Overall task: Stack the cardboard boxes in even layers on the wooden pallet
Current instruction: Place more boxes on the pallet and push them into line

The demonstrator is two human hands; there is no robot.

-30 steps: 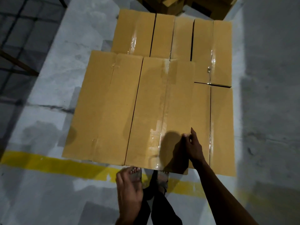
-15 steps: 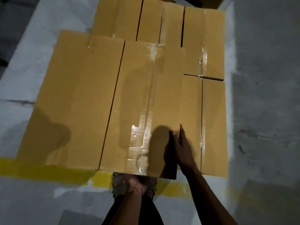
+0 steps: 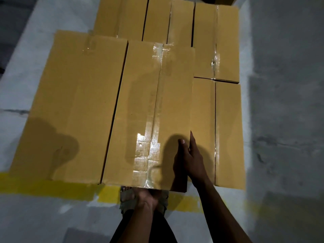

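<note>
A long taped cardboard box [image 3: 149, 116] lies on top of the stack, right beside a second upper box [image 3: 73, 106] on its left. My right hand [image 3: 188, 158] grips the taped box's right edge near its front corner, thumb on top. My left hand [image 3: 146, 199] reaches under that box's front edge, its fingers hidden beneath. Lower-layer boxes show to the right [image 3: 228, 134], at the back right [image 3: 217, 44] and behind [image 3: 145, 16]. The pallet is hidden under the boxes.
The stack stands on a grey concrete floor [image 3: 280, 137] with a yellow painted line [image 3: 52, 186] along its front. My feet are just below the box's front edge. A dark box corner peeks in at the top right.
The view has moved closer to the stack. My left hand rose from in front of my feet to the box's front edge. My right hand stays on the right edge.
</note>
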